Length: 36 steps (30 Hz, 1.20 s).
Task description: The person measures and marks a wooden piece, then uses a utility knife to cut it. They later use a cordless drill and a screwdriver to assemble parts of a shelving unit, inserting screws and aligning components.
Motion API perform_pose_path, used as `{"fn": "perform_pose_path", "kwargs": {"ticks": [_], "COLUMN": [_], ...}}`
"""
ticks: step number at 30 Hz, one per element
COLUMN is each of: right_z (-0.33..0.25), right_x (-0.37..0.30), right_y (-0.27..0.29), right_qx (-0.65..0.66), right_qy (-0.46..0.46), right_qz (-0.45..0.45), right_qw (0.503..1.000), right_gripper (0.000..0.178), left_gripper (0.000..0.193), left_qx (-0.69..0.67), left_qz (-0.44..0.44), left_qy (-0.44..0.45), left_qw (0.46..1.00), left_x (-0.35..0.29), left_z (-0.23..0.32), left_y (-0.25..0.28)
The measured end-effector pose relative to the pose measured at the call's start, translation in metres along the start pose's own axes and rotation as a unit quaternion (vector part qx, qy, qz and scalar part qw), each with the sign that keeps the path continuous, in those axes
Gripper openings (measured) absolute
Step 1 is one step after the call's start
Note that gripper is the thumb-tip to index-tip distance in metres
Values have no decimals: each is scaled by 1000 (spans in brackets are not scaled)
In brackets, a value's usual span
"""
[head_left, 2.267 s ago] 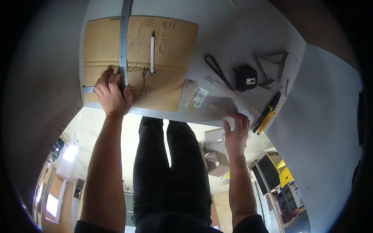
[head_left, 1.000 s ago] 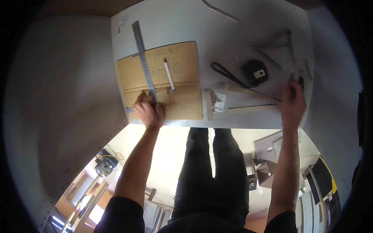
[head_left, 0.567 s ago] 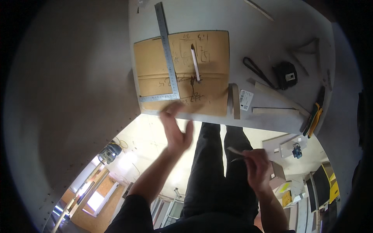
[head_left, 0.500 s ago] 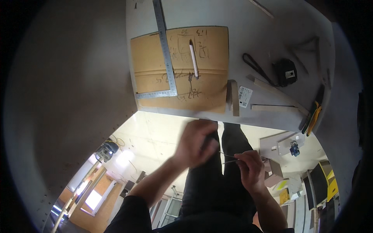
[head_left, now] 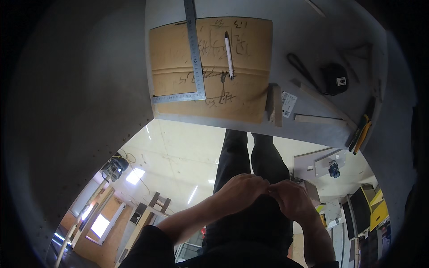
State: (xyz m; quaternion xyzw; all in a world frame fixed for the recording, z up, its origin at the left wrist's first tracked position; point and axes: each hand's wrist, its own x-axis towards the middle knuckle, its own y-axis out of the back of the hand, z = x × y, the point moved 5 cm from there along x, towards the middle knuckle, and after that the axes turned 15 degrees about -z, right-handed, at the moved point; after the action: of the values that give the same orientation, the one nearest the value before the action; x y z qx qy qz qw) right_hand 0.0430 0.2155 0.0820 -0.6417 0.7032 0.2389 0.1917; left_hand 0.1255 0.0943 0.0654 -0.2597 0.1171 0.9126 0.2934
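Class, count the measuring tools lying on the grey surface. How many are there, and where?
2. The L-shaped metal ruler lies on the cardboard, reaching past its far edge; the black tape measure lies to the right. Others could be outside the picture.

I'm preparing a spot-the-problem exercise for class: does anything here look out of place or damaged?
Mostly untidiness: thin strips lie loose at odd angles right of the cardboard, near the tape measure and yellow-handled pliers. No spill or clear damage shows. I can't judge anything held between the left hand and right hand.
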Motion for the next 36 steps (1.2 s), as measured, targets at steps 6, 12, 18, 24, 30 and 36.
{"fn": "perform_pose_path", "kwargs": {"ticks": [6,12,18,24,30,36], "right_z": [9,17,28,40,50,63], "right_x": [-4,1,19,19,20,20], "right_y": [-13,-24,-39,-37,-39,-51], "right_qx": [-79,-136,-136,42,405,522], "right_qy": [3,-57,-107,-41,-112,-122], "right_qz": [-40,25,52,40,51,74], "right_qw": [996,989,984,997,906,841], "right_gripper": [13,17,23,12,27,23], "left_gripper": [20,28,25,17,43,49], "left_qx": [-45,5,60,19,25,26], "left_qz": [-56,-10,-37,26,15,-14], "left_qy": [56,116,173,122,52,63], "left_qw": [996,993,982,992,998,998], "left_x": [-4,-3,-9,-14,-4,-7], "left_z": [-9,-22,-22,-27,-16,-19], "left_y": [-8,-8,-2,8,13,9]}}
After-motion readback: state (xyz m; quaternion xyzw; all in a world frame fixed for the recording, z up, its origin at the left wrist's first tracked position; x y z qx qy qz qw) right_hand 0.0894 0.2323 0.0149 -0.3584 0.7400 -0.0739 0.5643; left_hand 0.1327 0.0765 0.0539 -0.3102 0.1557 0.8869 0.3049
